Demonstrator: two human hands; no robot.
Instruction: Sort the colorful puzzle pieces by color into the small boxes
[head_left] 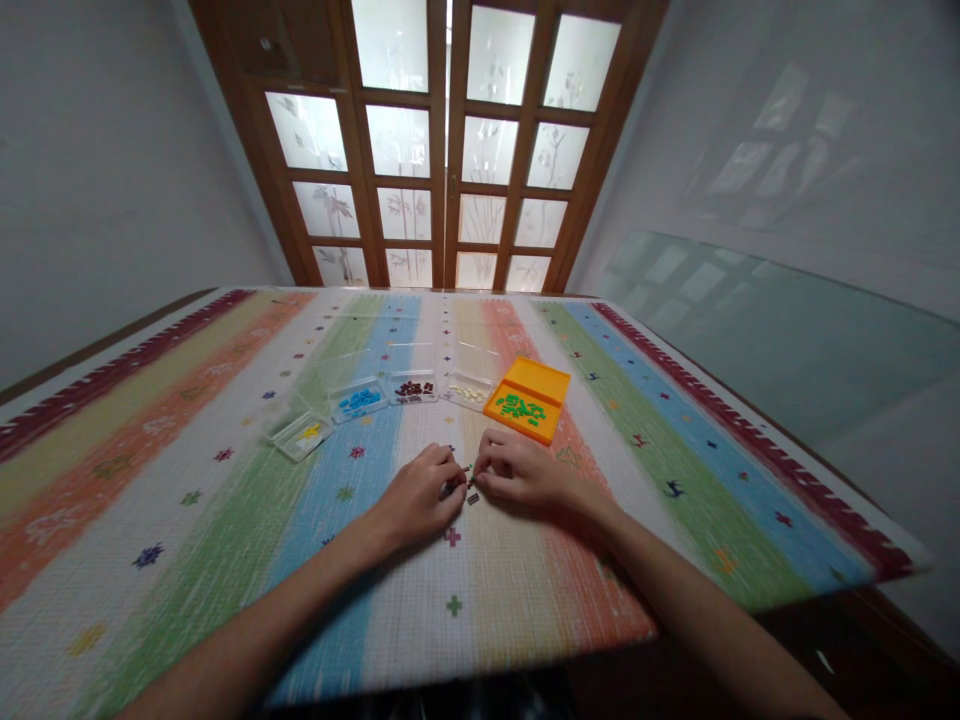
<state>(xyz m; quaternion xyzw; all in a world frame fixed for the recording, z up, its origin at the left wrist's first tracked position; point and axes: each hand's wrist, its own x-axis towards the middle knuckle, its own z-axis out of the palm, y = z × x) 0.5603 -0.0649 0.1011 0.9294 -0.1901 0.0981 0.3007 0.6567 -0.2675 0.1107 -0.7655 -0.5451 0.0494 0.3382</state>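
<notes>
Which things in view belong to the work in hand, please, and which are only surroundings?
Seemingly work:
dark piece near left hand and right hand
yellow pieces, blue pieces, brown pieces, whitish pieces, green pieces
four clear boxes, orange box

Seemingly surroundings:
striped tablecloth, wooden doors, wall

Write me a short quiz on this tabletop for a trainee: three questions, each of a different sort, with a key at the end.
1. Multiple choice. What colour are the pieces in the orange case?
a) red
b) green
c) purple

2. True or false. The right hand is nearer to that case than the left hand.

3. Fill in the blank. From left to right in the picture, the blue pieces lie between the yellow pieces and the ____ pieces.

Key
1. b
2. true
3. dark brown
</notes>
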